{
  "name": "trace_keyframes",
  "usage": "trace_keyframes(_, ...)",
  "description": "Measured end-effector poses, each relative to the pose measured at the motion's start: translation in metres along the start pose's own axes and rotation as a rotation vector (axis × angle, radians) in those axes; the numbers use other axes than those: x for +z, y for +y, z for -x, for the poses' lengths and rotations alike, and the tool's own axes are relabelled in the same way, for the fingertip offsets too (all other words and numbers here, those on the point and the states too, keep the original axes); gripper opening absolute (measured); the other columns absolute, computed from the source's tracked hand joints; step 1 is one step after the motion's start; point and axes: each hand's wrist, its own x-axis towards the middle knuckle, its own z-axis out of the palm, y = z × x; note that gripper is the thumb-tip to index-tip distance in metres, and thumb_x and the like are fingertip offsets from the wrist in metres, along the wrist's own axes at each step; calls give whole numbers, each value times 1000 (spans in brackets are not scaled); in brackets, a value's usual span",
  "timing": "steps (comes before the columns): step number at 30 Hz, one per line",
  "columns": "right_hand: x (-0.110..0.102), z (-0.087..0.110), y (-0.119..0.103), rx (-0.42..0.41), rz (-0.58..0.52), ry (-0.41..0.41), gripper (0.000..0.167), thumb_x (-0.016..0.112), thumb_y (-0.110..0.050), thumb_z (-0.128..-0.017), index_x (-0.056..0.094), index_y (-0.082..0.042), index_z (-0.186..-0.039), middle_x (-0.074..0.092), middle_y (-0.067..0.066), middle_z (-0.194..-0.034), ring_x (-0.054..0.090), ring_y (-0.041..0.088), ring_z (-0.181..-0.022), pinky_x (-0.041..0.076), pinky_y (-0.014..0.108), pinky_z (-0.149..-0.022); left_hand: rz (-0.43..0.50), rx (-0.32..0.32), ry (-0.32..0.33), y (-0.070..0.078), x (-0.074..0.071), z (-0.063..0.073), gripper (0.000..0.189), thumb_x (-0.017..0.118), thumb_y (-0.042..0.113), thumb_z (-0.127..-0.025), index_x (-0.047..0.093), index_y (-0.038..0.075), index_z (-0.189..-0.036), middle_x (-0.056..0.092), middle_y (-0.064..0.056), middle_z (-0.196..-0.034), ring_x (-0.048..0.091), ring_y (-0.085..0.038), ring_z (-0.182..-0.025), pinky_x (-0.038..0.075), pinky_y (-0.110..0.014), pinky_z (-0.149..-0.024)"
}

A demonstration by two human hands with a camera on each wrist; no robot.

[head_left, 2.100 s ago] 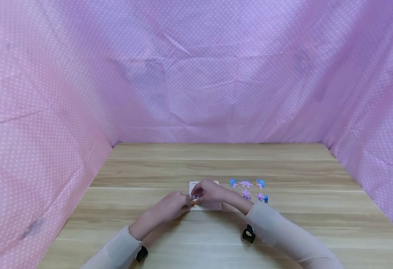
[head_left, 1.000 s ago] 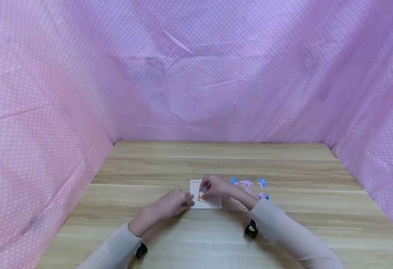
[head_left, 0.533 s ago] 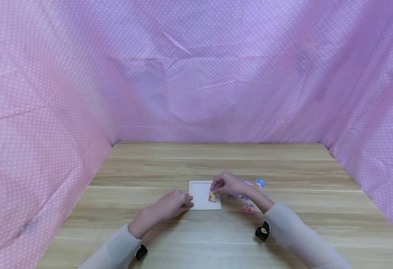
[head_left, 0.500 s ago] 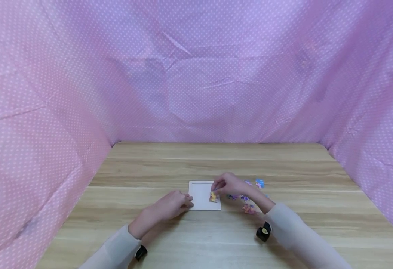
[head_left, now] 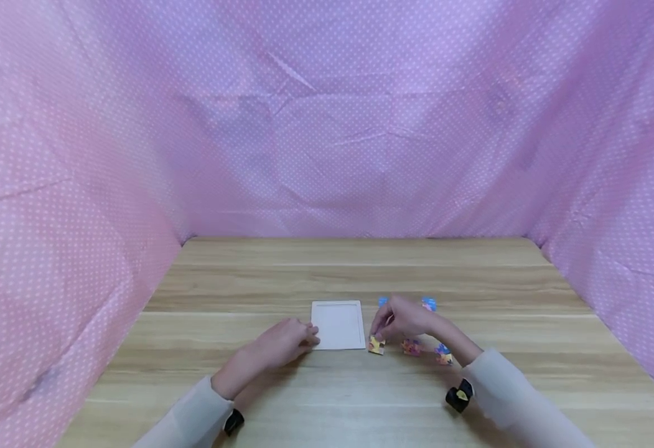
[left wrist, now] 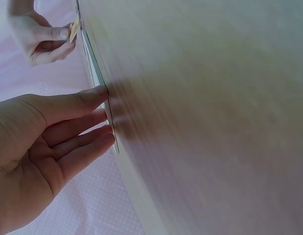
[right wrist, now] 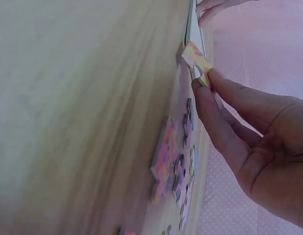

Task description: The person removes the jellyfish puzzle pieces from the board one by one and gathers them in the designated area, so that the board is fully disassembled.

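A yellow jigsaw piece (head_left: 376,345) is pinched between the thumb and fingers of my right hand (head_left: 402,317), just right of a white square puzzle tray (head_left: 338,325). In the right wrist view the same yellow piece (right wrist: 197,61) is tilted, clear of the table along its near end. My left hand (head_left: 284,342) rests at the tray's left edge. The left wrist view shows the thumb and fingers of the left hand (left wrist: 58,142) touching that thin edge, fingers fairly straight. No piece lies in the visible tray.
Several loose jigsaw pieces lie right of the tray, among them a pink-orange one (head_left: 411,347), a blue-yellow one (head_left: 443,354) and a blue one (head_left: 429,303). My right forearm covers some of them. Pink dotted cloth (head_left: 327,124) hangs round the wooden table (head_left: 248,274).
My right hand has carried the yellow jigsaw piece rightward from the tray's left side, across it and past its right edge. My left hand has stayed at the tray's left edge.
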Motion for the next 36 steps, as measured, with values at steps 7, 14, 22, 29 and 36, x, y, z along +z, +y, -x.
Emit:
trace_keyframes(7, 0, 6, 3, 23, 28, 4, 7, 79, 5, -82, 77, -1, -85, 72, 1, -79, 63, 5, -69, 56, 22, -63, 17, -5, 8, 0, -1, 0, 22, 74, 1, -89, 77, 3, -110, 73, -11, -114, 65, -24, -118, 53, -38, -97)
trace_keyframes(14, 5, 10, -6, 58, 89, 34, 9, 79, 4, -81, 76, -4, -83, 71, -2, -77, 62, 5, -71, 55, 21, -64, 2, -16, 5, 4, -3, 1, 21, 75, 2, -89, 77, 4, -109, 73, -10, -114, 66, -23, -116, 54, -37, -96)
trace_keyframes(22, 11, 15, -10, 26, 183, 64, 12, 80, 7, -79, 74, -4, -81, 71, 0, -78, 66, 8, -73, 56, 20, -67, -3, -21, 2, 5, -2, 1, 20, 75, 4, -90, 78, 4, -109, 73, -10, -116, 66, -23, -116, 54, -38, -96)
trace_keyframes(29, 5, 28, -11, 67, 136, 158, 2, 75, -2, -89, 74, -3, -90, 69, 0, -83, 59, 6, -72, 53, 22, -64, 55, -47, -31, 4, -4, 6, 26, 74, 7, -91, 74, 3, -117, 70, -11, -122, 65, -23, -117, 52, -37, -99)
trace_keyframes(36, -19, 65, -11, 129, 87, 352, 17, 61, -4, -99, 69, 9, -106, 70, 14, -89, 66, 22, -78, 58, 30, -67, 91, -78, 56, 1, -10, 11, 30, 63, 14, -100, 68, 0, -126, 64, -17, -132, 60, -32, -124, 47, -46, -105)
